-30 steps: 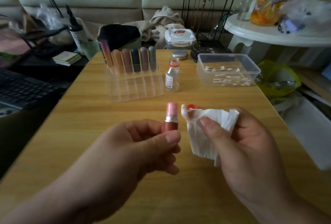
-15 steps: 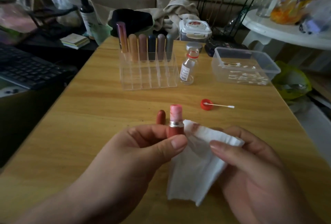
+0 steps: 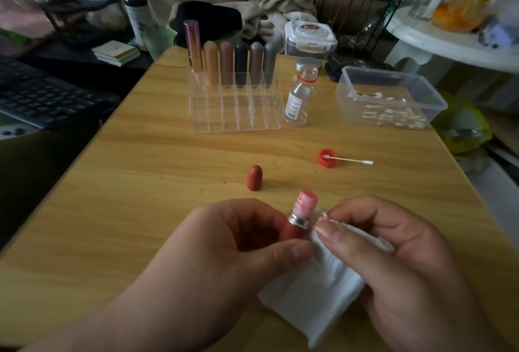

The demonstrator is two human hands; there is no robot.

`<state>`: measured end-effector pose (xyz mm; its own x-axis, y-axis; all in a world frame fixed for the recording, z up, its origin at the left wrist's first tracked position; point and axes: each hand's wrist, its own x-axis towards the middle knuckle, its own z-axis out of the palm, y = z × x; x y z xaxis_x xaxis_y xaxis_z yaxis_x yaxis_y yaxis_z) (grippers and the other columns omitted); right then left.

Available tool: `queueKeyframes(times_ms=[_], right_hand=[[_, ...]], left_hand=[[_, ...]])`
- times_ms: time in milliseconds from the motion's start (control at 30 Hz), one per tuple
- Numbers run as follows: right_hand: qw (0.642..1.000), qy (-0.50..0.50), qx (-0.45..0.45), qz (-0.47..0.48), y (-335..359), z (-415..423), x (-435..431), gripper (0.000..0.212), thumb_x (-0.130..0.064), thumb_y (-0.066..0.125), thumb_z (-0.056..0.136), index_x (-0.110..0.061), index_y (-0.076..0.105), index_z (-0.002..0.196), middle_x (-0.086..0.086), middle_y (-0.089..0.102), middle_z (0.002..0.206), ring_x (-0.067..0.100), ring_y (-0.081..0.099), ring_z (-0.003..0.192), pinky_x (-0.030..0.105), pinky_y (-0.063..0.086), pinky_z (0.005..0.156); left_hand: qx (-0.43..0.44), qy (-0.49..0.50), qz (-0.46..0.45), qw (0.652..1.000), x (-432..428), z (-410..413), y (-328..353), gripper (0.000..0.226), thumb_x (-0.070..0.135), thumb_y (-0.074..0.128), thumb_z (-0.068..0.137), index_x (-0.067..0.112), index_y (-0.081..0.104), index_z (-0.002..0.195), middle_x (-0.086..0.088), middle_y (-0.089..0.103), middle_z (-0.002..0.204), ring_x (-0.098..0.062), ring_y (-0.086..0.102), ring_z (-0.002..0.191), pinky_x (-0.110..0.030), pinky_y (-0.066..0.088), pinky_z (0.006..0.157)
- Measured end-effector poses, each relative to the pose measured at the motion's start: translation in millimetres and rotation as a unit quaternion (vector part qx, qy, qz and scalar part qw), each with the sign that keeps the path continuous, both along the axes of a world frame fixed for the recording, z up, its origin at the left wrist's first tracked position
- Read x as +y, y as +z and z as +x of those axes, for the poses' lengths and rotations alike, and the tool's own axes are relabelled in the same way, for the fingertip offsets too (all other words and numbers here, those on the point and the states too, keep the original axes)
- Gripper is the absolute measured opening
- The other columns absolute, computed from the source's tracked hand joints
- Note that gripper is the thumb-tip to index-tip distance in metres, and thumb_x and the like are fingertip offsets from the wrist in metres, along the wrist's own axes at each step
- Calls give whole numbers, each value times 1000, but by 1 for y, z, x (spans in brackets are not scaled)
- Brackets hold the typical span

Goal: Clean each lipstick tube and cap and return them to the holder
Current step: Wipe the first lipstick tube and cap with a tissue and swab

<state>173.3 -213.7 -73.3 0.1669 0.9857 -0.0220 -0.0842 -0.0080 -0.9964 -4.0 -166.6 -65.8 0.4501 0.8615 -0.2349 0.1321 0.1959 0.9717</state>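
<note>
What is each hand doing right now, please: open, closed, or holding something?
The left hand is closed, holding the uncapped lipstick tube.
The right hand is closed, pinching the white tissue.

No text can be read anywhere. The small bottle (image 3: 298,98) on the desk (image 3: 140,183) carries a white label with dark print too small to make out, and the box lid (image 3: 310,31) behind it bears a blurred red mark. The pump bottle (image 3: 137,18) at the back and the orange-yellow pack (image 3: 460,0) on the white table (image 3: 449,45) show print, also too blurred to read.
</note>
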Motion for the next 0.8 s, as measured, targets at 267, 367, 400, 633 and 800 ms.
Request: queueKeyframes(times_ms=[267,367,400,633,800], right_hand=[[995,32,99,7,1,-4,0,45,-45,89,55,-8,75,76,9,75,84,22,71,80,29,54,71],[986,-5,165,-4,-2,-10,1,46,-40,93,48,-7,76,74,15,74,78,23,71,72,28,55,64],[984,-16,176,-8,-2,-13,1,47,-40,93,47,-6,76,74,17,73,76,24,71,70,29,56,63],[914,8,386,-125,8,-11,2,35,-20,75,49,8,72,70,27,68,76,35,68,65,38,59,60],[942,30,313,-117,3,-9,5,62,-15,99,16,0,77,72,25,72,74,29,72,60,32,58,53]], left_hand=[[29,22,46,998,-2,3,-6,33,42,88,59,26,77,86,1,78,83,-19,76,83,-48,59,86],[44,39,57,997,-3,4,-6,28,42,84,60,30,77,84,3,78,80,-17,75,79,-48,60,82],[47,42,61,996,-4,4,-6,28,45,87,61,31,77,83,4,78,78,-17,75,78,-47,60,80],[62,59,89,992,-5,4,0,31,51,76,54,36,76,81,9,76,75,-12,73,73,-43,60,75],[74,48,104,991,-5,2,1,32,54,74,51,44,75,82,16,75,73,0,71,70,-21,56,67]])
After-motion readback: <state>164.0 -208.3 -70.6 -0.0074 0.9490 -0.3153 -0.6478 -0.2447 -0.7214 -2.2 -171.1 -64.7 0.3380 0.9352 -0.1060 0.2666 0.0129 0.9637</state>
